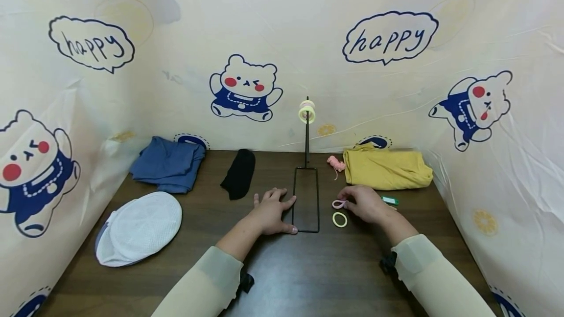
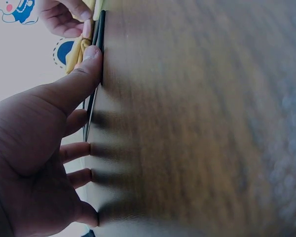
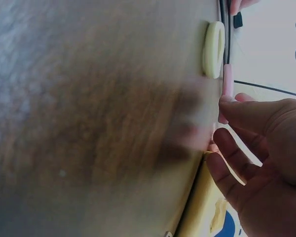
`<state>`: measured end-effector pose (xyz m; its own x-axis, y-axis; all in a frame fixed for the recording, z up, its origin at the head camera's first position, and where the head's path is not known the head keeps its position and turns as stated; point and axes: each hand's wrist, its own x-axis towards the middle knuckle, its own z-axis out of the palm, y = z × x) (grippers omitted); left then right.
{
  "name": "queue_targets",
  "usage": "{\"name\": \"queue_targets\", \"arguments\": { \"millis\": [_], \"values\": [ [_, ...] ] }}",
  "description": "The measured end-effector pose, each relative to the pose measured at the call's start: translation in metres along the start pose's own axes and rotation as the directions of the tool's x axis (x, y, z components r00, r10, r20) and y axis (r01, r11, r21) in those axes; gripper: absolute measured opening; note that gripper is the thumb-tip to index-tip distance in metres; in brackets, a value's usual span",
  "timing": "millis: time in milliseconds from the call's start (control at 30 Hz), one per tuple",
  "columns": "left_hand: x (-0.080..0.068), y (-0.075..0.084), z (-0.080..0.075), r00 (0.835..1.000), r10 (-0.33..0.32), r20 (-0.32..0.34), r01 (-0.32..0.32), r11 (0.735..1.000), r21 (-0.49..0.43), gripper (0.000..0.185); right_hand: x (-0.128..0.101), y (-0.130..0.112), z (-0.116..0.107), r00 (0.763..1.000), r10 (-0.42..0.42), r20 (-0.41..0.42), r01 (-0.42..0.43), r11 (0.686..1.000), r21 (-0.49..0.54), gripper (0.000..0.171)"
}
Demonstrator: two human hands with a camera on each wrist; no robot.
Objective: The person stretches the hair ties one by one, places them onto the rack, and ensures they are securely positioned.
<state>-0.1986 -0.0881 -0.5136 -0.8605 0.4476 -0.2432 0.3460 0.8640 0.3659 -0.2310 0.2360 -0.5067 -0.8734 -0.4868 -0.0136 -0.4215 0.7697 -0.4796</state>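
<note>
Both hands lie on the dark wooden table (image 1: 282,278), one on each side of a black wire stand (image 1: 306,199). Flat and relaxed, the left hand (image 1: 273,215) presses its fingers down beside the left bar of the stand's rectangular base, thumb against the near corner, which looks like a way to keep the light frame from sliding. On the right of the base, the right hand (image 1: 365,203) pinches a pink ring (image 1: 338,204) between thumb and fingertips; the right wrist view shows the ring (image 3: 227,89) standing on edge against the table at the fingertips. Just nearer lies a pale yellow ring (image 1: 340,219), flat and free, touching nothing. Another pale ring (image 1: 307,112) hangs at the top of the stand's upright post, at the far end of the base. Beyond the right hand sit a small green tag (image 1: 390,200), a folded yellow cloth (image 1: 385,168) and a pink string bundle (image 1: 336,163) near the far edge. On the left side are a black sock (image 1: 239,172), a blue cloth (image 1: 169,163) and a white mesh cap (image 1: 138,226), all well apart from the hands. Printed sheeting (image 1: 396,62) walls the table on three sides, so the open room is the middle and near part of the tabletop, and above the stand.
</note>
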Motion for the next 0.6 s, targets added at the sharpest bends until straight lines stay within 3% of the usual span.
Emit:
{"name": "queue_targets", "arguments": {
  "millis": [267, 600],
  "values": [
    [-0.002, 0.001, -0.001, 1.0, -0.002, 0.006, 0.002, 1.0, -0.006, 0.097, -0.004, -0.009, -0.005, 0.999, 0.0, -0.044, 0.001, 1.0, 0.021, 0.012],
    [-0.002, 0.001, -0.001, 1.0, -0.001, 0.0, 0.001, 1.0, -0.009, 0.097, -0.008, -0.026, -0.017, 0.99, -0.06, -0.125, 0.065, 0.997, 0.032, 0.011]
  ]
}}
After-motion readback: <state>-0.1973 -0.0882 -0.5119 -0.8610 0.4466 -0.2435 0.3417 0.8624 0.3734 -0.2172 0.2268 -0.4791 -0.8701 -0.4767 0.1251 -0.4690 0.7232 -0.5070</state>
